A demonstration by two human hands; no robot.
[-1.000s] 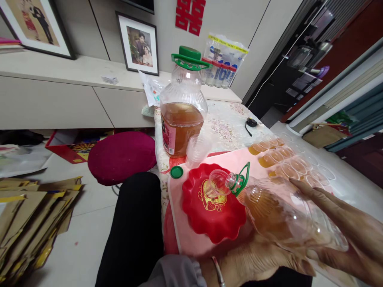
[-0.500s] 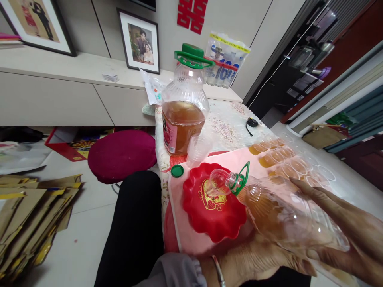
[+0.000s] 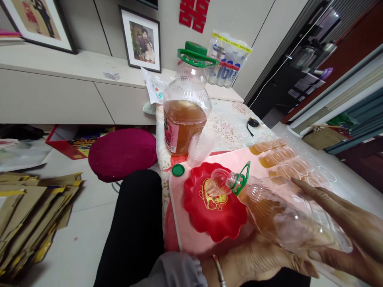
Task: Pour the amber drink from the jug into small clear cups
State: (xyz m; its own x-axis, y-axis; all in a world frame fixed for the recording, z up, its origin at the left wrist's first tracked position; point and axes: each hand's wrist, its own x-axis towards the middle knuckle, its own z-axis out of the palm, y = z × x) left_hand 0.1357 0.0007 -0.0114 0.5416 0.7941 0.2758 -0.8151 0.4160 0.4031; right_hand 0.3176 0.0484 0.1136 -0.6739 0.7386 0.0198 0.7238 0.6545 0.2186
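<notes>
A clear plastic bottle (image 3: 269, 207) with amber liquid lies tilted, its green-ringed neck over a small clear plastic cup (image 3: 220, 181). My left hand (image 3: 254, 257), with a bracelet at the wrist, supports the bottle from beneath. Wrapped over the bottle's far end is my right hand (image 3: 344, 223), fingers spread along its side. The cup stands in a red scalloped plate (image 3: 194, 215) with a gold print. By the plate are a green cap (image 3: 178, 170) and a stack of clear cups (image 3: 200, 147).
A large green-capped jug (image 3: 187, 115) of amber liquid stands behind the plate. Several filled cups (image 3: 281, 157) sit in rows at the right on the pink cloth (image 3: 236, 157). A black strap-like object (image 3: 253, 122) lies farther back. A dark red stool (image 3: 122, 153) is at the left.
The view has shifted slightly. Both hands keep hold of the bottle, which has tilted a little; its neck stays over the cup.
</notes>
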